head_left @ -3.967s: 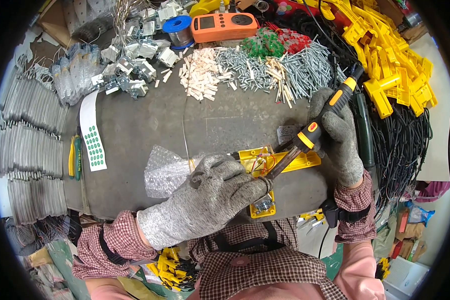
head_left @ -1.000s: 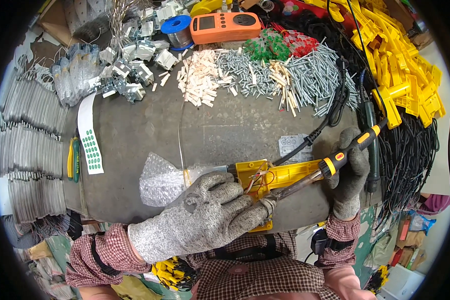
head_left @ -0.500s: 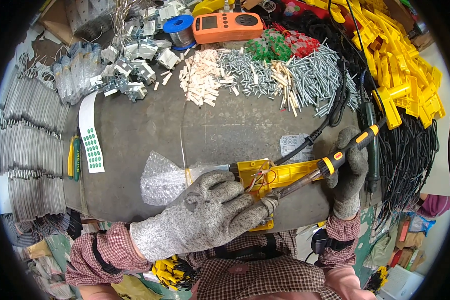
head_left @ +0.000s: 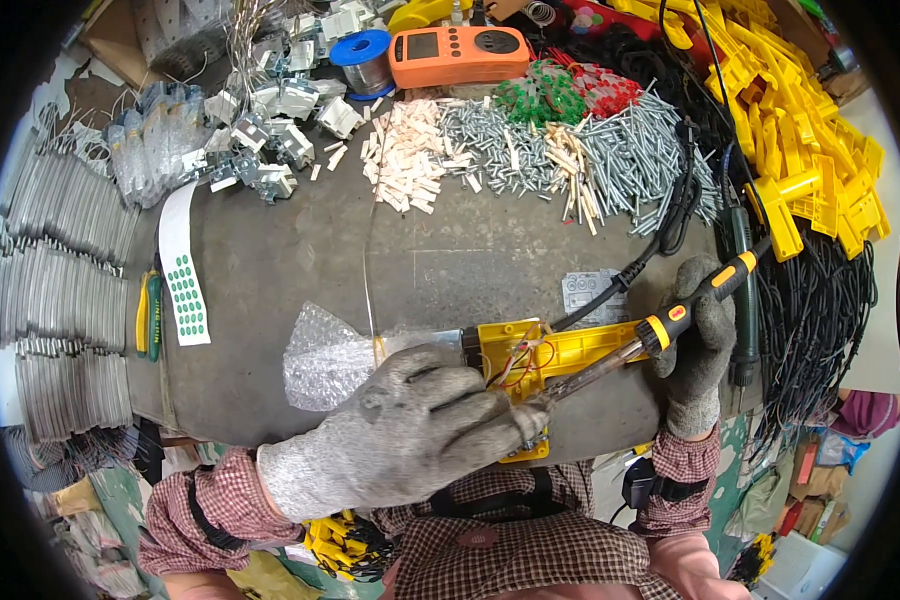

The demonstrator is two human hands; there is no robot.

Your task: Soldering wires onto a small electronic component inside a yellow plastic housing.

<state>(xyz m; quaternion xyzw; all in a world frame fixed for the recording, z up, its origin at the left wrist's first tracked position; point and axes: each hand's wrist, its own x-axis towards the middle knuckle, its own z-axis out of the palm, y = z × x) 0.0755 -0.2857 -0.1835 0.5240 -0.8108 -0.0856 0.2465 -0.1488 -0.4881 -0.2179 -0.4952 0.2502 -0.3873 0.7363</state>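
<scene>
My right hand (head_left: 707, 352), in a grey glove, grips a black-and-yellow soldering iron (head_left: 676, 314). The iron slants down to the left, and its tip end disappears by the fingers of my gloved left hand (head_left: 400, 430). Those fingers are pressed together over a yellow plastic housing (head_left: 600, 347); what they pinch is hidden. Thin red and pale wires (head_left: 522, 362) rise from the open housing beside my fingertips. A black cable (head_left: 595, 300) enters the housing from the upper right. Clear bubble wrap (head_left: 325, 355) covers a piece joined to the housing's left end.
Behind lie heaps of pale wooden-looking sticks (head_left: 406, 155) and screws (head_left: 630, 150), plus an orange meter (head_left: 459, 55) and a solder spool (head_left: 362, 62). Yellow housings (head_left: 810, 130) and black cables (head_left: 820, 330) crowd the right; metal strips (head_left: 65, 290), pliers (head_left: 149, 315) and a sticker strip (head_left: 183, 270) lie left.
My left hand's fingers have shifted slightly near the iron's tip, showing a little more of the wires. My right hand and the iron stay nearly in place.
</scene>
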